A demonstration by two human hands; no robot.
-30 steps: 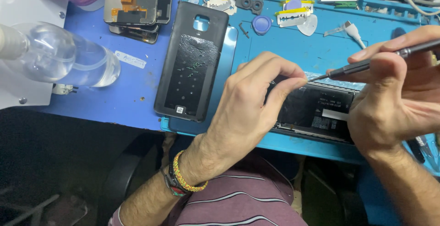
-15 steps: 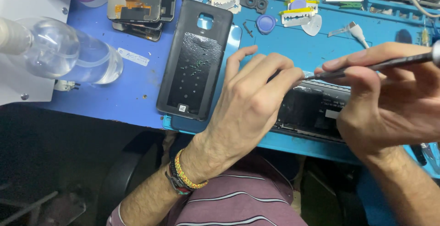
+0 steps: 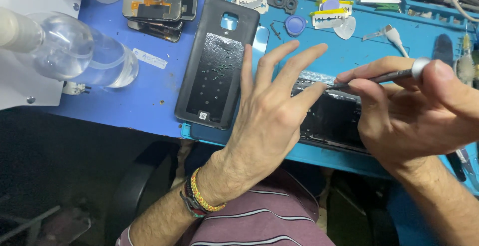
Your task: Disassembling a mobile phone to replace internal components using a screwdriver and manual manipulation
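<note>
Left hand (image 3: 269, 121) has changed since half a second ago: the fingers were curled down over the opened phone (image 3: 332, 119), pinching at it near the tool tip; now they are splayed wide and lifted, palm low over the phone's left end, holding nothing. Only the heel of the hand may touch the phone, cannot tell for sure. Right hand (image 3: 414, 111) keeps its grip closed on the thin metal screwdriver (image 3: 384, 78), thumb and forefinger pinched round the shaft, rear cap against the upper finger. The tip is down at the phone's upper edge, just right of the left index fingertip.

The phone lies flat on the blue mat (image 3: 399, 46) at the near edge of the worktop, between the two hands, its dark inside facing up and much of it hidden under the left hand. My read: the left hand has let go of whatever it steadied or picked at, so the screwdriver now works at that spot alone, and the phone is no longer held down.

Black back cover (image 3: 217, 61) lies inside-up just left of the phone, apart from both hands. Clear plastic bottle (image 3: 75, 54) lies on its side far left. Loose screen panels (image 3: 159, 1) are stacked at the top. A blue pick (image 3: 295, 25) and small parts are scattered along the mat's far edge.
</note>
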